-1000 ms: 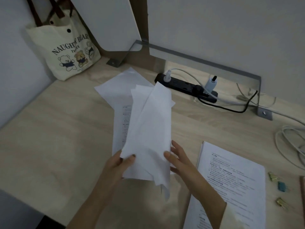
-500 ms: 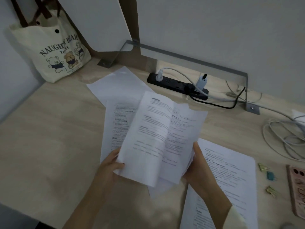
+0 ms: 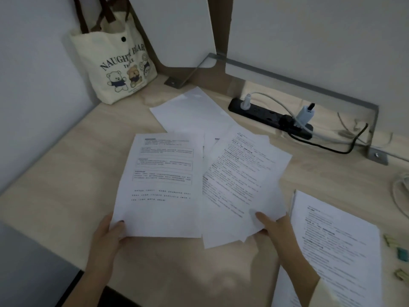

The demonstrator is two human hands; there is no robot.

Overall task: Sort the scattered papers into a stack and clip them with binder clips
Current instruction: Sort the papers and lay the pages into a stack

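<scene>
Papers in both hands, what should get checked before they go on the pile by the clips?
1. Left hand has a firm pinch on the boxed-text sheet: ok, thumb on its lower corner.
2. Right hand holds the fanned sheets: ok, but their edges are uneven.
3. All sheets face print-up: cannot tell, the blank sheet behind shows no print.
4. Pile on the right has room on top: ok, nothing lies on it.
5. Binder clips within reach: ok, at the desk's right edge.
6. Every loose sheet gathered: not ok, the blank sheet lies apart on the desk.
</scene>
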